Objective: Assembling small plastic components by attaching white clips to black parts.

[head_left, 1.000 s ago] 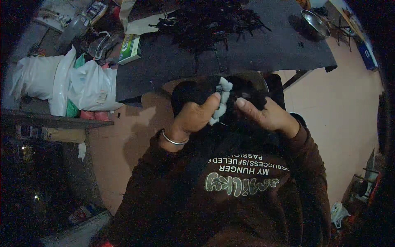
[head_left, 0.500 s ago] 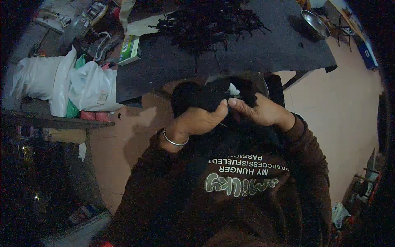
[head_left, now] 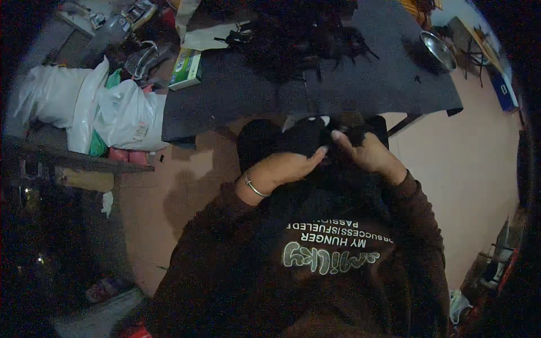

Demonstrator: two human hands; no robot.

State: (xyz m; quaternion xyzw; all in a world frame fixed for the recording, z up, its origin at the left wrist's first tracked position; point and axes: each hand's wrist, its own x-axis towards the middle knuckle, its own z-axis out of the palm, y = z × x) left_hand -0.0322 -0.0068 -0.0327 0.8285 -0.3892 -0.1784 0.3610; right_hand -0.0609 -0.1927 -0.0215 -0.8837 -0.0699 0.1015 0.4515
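Observation:
Close to my lap, just below the table's front edge, both hands are around a soft black piece [head_left: 304, 138] that looks like cloth; its exact kind is too dark to make out. My left hand [head_left: 293, 166], with a bangle on the wrist, is closed on its near side, thumb on top and other fingers hidden. My right hand [head_left: 369, 153] grips its right part, thumb pointing at the left thumb with a small gap between. A small white bit [head_left: 325, 120] shows at the far edge of the black piece.
On the dark-covered table [head_left: 242, 96] lies a heap of black strips [head_left: 304, 42]. A green and white box [head_left: 186, 70] sits at its left edge, a shiny metal dish [head_left: 438, 50] at the far right. White plastic bags [head_left: 132, 115] fill a shelf at left.
The thumbs, which met at the tips, are now a little apart. Both hands sit slightly farther right in view, and less of the white bit shows. The whole scene has shifted slightly.

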